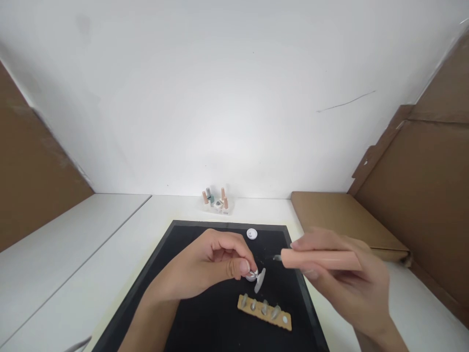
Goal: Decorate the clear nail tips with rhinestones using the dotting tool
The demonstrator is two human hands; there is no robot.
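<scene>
My left hand (pixel 220 261) is closed in a pinch over the black mat, gripping a small silvery-white holder (pixel 252 276) partly covered by the fingertips. At its right end sits a long translucent false nail (pixel 260 280). My right hand (pixel 351 278), slightly blurred, is wrapped around the peach handle of a nail polish brush (pixel 322 259). The brush tip points left toward the false nail and stays apart from it. Just below lies a tan strip (pixel 262 315) carrying several translucent false nails and a white dot.
A small round white dish (pixel 251 234) lies near the back of the black mat (pixel 205 327). Behind it, a clear tray (pixel 210 210) holds several nail polish bottles. A flat cardboard box (pixel 340 217) is at the right, with cardboard panels on both sides.
</scene>
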